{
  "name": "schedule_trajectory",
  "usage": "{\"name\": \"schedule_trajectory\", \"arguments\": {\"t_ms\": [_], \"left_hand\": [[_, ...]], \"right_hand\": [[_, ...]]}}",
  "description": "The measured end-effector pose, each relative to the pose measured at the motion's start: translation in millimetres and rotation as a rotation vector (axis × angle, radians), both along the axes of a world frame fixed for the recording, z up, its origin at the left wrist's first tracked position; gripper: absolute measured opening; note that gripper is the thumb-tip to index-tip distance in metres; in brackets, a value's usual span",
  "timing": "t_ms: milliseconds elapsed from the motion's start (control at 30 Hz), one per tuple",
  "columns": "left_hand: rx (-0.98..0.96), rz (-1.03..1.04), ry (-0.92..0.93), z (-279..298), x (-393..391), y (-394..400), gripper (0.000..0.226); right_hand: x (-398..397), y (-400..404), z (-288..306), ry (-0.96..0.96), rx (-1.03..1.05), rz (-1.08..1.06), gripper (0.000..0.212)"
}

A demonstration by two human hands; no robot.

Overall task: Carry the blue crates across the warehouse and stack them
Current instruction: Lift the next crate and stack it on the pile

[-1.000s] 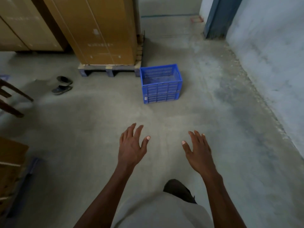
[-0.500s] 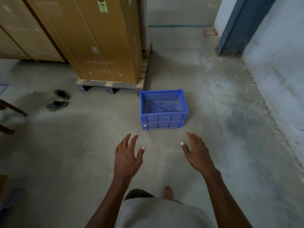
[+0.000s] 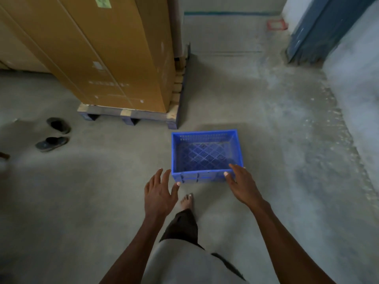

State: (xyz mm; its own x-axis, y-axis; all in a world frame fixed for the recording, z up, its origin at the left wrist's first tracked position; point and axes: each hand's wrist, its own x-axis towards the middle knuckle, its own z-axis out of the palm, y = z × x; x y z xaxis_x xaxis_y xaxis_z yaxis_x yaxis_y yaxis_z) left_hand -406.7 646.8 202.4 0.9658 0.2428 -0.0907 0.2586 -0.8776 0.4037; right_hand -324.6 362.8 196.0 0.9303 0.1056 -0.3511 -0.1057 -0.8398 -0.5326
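A pair of dark slip-on sandals [image 3: 53, 134] lay on the rough concrete floor [image 3: 92, 191]. Tall smooth cardboard boxes [image 3: 114, 54] stood on a wooden pallet [image 3: 131, 115]. The left hand [image 3: 159, 194] hovered with fingers spread, holding nothing, just beside the blue crate [image 3: 206, 155], a rectangular lattice-bottomed plastic box on the floor. The right hand [image 3: 242, 184], fingers straight, overlapped its near right corner; contact was unclear.
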Motion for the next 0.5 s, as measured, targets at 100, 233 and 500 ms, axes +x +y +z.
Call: {"name": "schedule_trajectory", "arguments": {"t_ms": [100, 233, 500], "left_hand": [[0.020, -0.046, 0.056, -21.0, 69.5, 6.8, 0.062], [0.013, -0.090, 0.174, -66.7, 152.3, 8.6, 0.065], [-0.091, -0.028, 0.514, -247.9, 263.4, 30.3, 0.057]], "right_hand": [[63.0, 0.4, -32.1, 0.081, -0.009, -0.020, 0.105], [132.6, -2.6, -64.2, 0.180, 0.001, -0.111, 0.070], [241.9, -51.8, -240.8, 0.438, -0.052, -0.240, 0.050]]}}
